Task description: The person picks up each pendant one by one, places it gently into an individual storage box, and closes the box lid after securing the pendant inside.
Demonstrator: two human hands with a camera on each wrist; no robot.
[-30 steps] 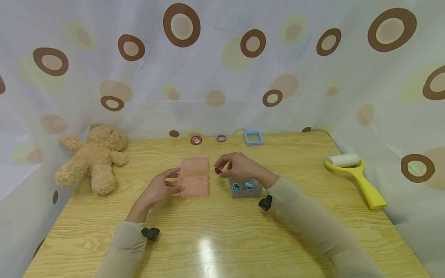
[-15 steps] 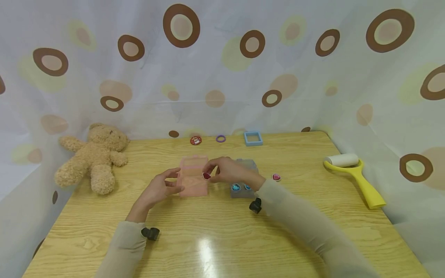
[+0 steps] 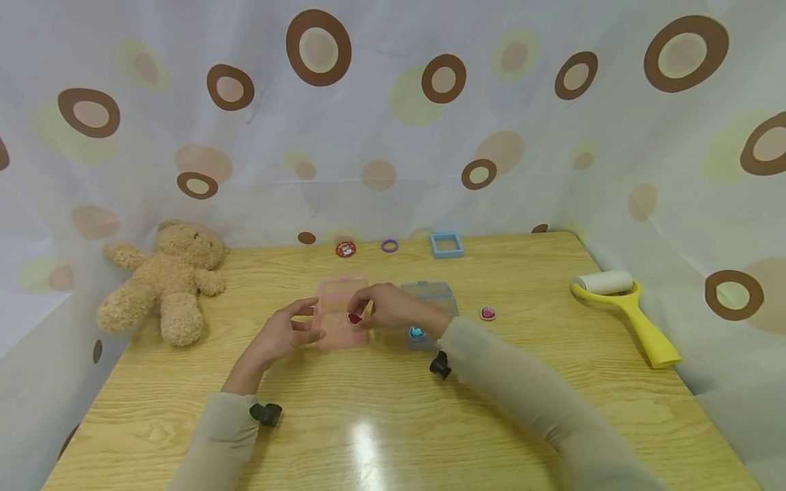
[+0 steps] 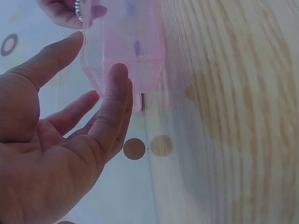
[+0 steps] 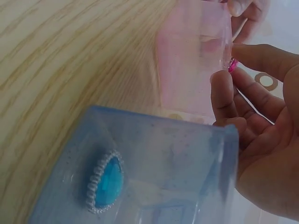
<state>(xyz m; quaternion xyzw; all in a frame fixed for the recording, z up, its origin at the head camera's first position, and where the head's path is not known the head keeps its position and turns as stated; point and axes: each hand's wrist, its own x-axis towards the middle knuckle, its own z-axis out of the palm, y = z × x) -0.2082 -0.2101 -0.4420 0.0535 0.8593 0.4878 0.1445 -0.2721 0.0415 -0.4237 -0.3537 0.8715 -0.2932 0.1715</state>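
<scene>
Head view: a person in beige sleeves is working over a light wood-grained worktop (image 3: 307,436), where a translucent pink plastic box (image 3: 334,337) is sitting opened out; clock directions are running from this box, 12 o'clock facing the dotted white curtain (image 3: 381,136).
Right hand (image 3: 383,305): is reaching in from 3 o'clock, thumb and fingers pinching a dark red jewel with a pale beaded rim (image 3: 355,318).
Red jewel: is hanging at the box's 3 o'clock rim; whether it is touching the plastic, I cannot tell.
Left hand (image 3: 284,335): is bracing the 9 o'clock side, its thumb and fingers spreading apart, fingertips meeting the wall.
Translucent blue-grey plastic box (image 3: 424,346): is standing near at 3 o'clock, partly hiding behind the right wrist, and holding a bright blue jewel with a silvery beaded rim (image 5: 108,184).
Pink heart-shaped jewel with a pale rim (image 3: 488,313): is lying beyond that box, also at 3 o'clock.
Curtain edge: a round red badge (image 3: 346,249) is lying at 12, a purple ring (image 3: 389,251) at 1, a light blue square frame (image 3: 447,254) at 2.
Tan plush bear (image 3: 168,273): is sprawling at 9 o'clock.
White roller with yellow handle (image 3: 638,320): is resting far off at 3 o'clock.
</scene>
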